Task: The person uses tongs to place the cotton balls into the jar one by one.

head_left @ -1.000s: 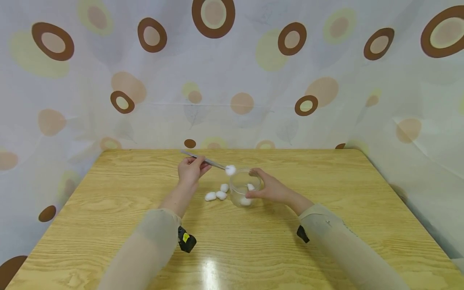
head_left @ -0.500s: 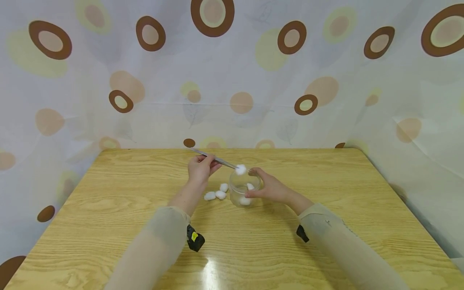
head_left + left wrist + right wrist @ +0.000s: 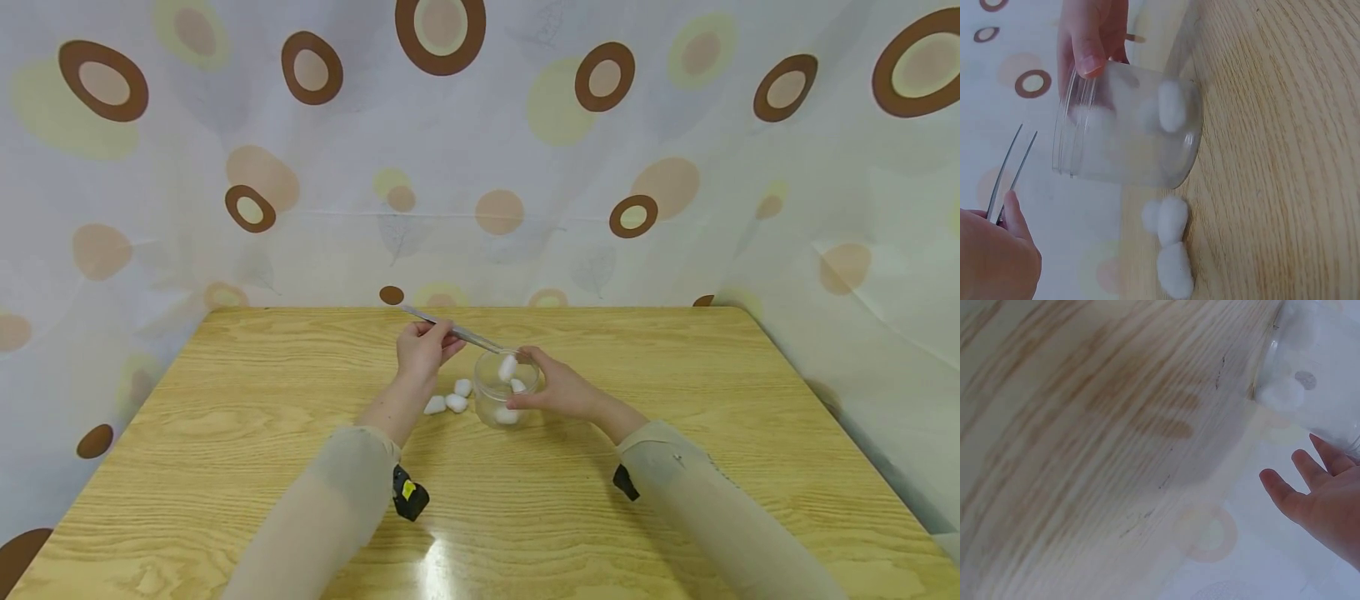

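Observation:
In the head view my left hand (image 3: 422,354) pinches metal tweezers (image 3: 472,337), their tips over the mouth of a clear round jar (image 3: 486,408). Those tips stand apart with nothing between them in the left wrist view. Just below the rim, inside the jar, a white cotton ball (image 3: 508,367) appears in mid-drop, blurred in the left wrist view. More cotton balls lie at the jar's bottom, such as one cotton ball (image 3: 1172,106) against the wall. My right hand (image 3: 562,387) grips the jar around its upper part from the right, thumb near the front.
Left of the jar, three loose cotton balls (image 3: 456,403) lie close together on the wooden table (image 3: 525,517). A patterned sheet (image 3: 450,167) hangs behind the table's far edge. Black wrist mounts (image 3: 410,497) are worn under both forearms.
My left hand has moved right, bringing the tweezers over the jar. The cotton ball has come out of their tips and down into the jar. The right hand stays put.

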